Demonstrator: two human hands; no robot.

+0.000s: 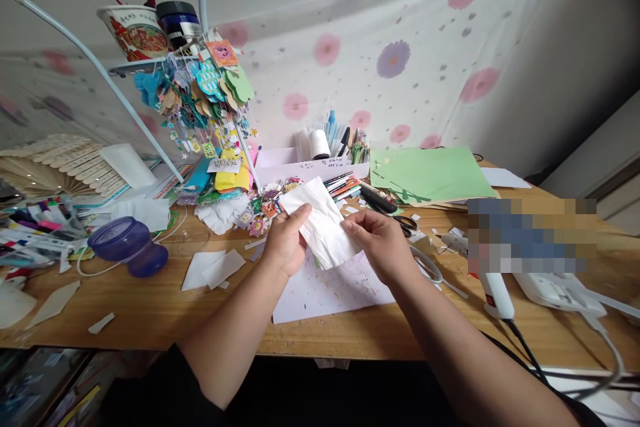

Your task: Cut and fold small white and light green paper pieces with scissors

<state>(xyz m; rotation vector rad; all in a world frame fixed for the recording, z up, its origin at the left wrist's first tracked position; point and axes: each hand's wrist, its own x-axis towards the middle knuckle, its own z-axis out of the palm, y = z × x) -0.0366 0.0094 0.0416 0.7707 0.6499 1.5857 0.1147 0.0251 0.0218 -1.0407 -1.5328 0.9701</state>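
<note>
My left hand (286,240) and my right hand (381,241) together hold a white, crumpled sheet of paper (323,221) above the wooden desk (150,313). The left thumb presses on the sheet's upper left part. The right hand's fingers pinch its lower right edge. Under the hands lies a flat white sheet (330,290) speckled with small marks. Black-handled scissors (395,210) lie just beyond my right hand.
A purple plastic cup (127,245) lies on its side at left, with white paper scraps (210,268) near it. Green paper sheets (430,173), a box of pens (320,160), a rack of hanging paper cutouts (210,100) and a white glue gun (493,287) surround the work spot.
</note>
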